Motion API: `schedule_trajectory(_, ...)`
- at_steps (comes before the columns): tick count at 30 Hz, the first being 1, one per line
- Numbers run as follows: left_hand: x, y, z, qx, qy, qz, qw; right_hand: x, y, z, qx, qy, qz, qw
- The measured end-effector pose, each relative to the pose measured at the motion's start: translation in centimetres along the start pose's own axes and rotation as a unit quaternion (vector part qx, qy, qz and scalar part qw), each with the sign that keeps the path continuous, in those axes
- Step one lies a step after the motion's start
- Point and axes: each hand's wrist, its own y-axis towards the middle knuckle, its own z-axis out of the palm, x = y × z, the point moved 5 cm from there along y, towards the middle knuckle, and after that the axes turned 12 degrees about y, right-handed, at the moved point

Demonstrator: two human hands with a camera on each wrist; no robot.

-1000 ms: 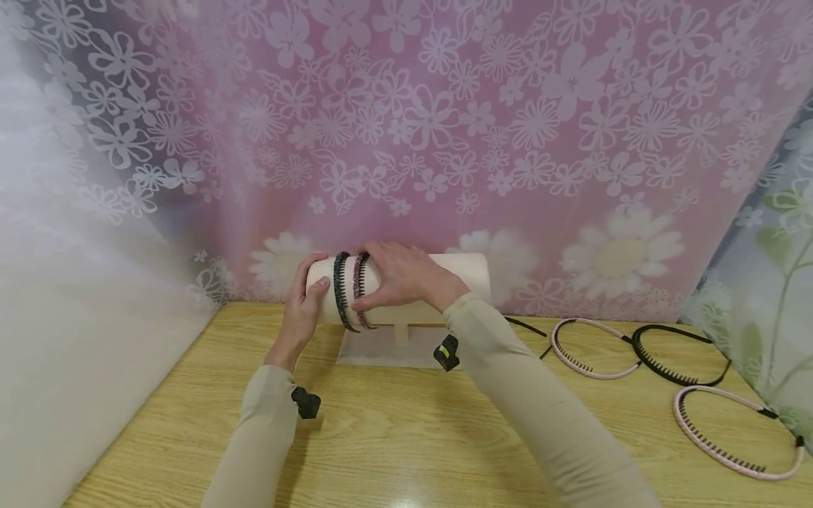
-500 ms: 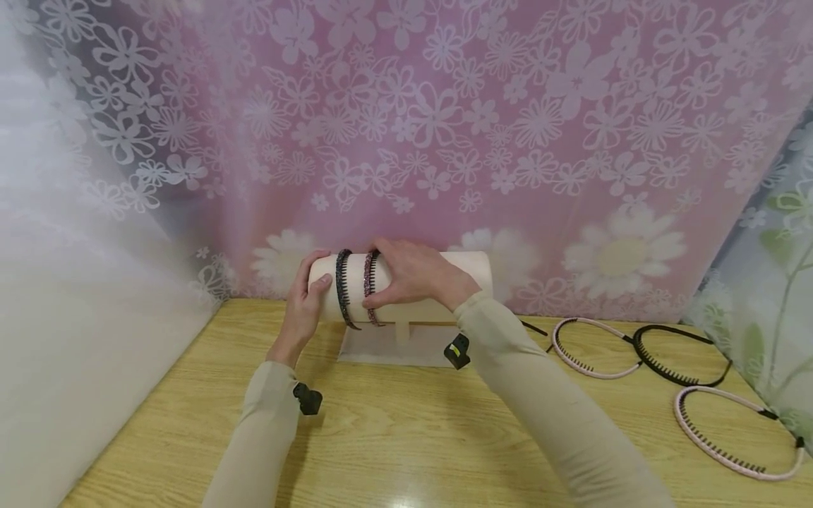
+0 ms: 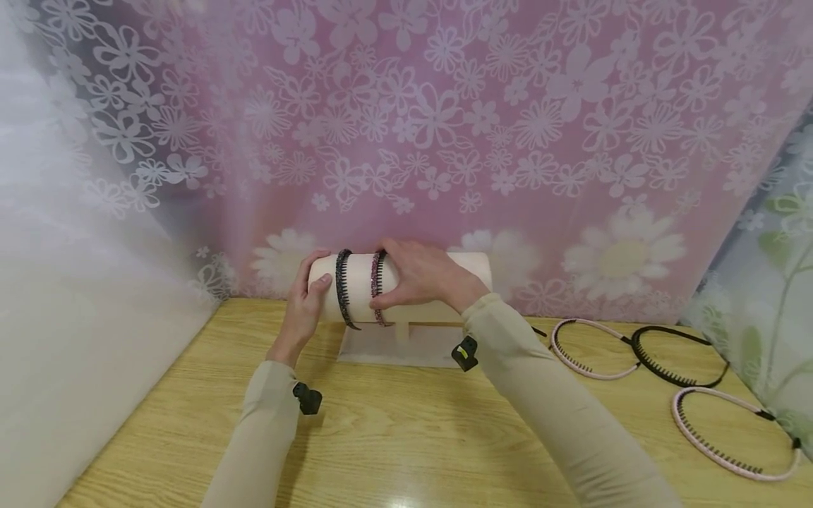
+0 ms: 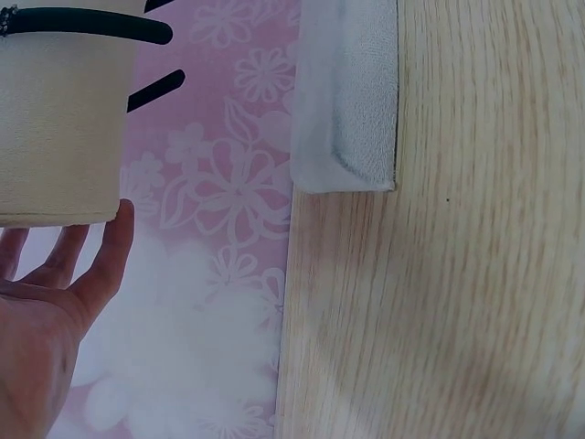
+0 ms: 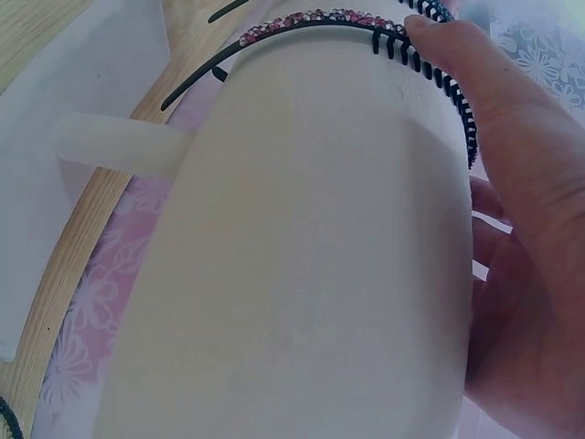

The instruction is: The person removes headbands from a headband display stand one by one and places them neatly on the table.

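Note:
A cream padded roll stand (image 3: 358, 286) lies crosswise on the table, its post rising from a pale flat base (image 3: 381, 349). My left hand (image 3: 298, 317) grips the roll's left end, thumb in front; in the left wrist view, fingers (image 4: 110, 256) reach round the end face. A dark glittery toothed headband (image 3: 343, 289) wraps the roll near that hand. To its right sits a toothed headband with pink stones (image 3: 376, 282), also over the roll. My right hand (image 3: 422, 275) holds this pink headband from above, thumb at its edge in the right wrist view (image 5: 430, 37).
On the table's right lie two pink toothed headbands (image 3: 699, 437) and a black toothed headband (image 3: 673, 374). Another black band's end (image 3: 539, 331) shows beside my right sleeve. A flowered pink curtain (image 3: 419, 141) hangs right behind the stand.
My right hand has slid the pink-stoned headband rightward along the roll, widening the space between it and the dark headband. My left hand stays on the roll's end.

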Motion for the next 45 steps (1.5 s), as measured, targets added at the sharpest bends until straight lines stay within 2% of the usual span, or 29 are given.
schedule_trajectory(8, -0.1, -0.1, 0.0, 0.008, 0.006, -0.013, 0.9999, -0.5, -0.7, -0.2, 0.006, 0.006, 0.012, 0.9999)
schedule_trajectory(35, 0.0, 0.2, -0.1, -0.003, 0.006, 0.002, 1.0, -1.6, -2.1, -1.0, 0.003, -0.007, 0.028, 0.9996)
schedule_trajectory(45, 0.1, 0.1, 0.0, -0.002, 0.005, -0.004, 1.0, -1.6, -2.6, -1.3, -0.001, -0.005, 0.016, 0.9999)
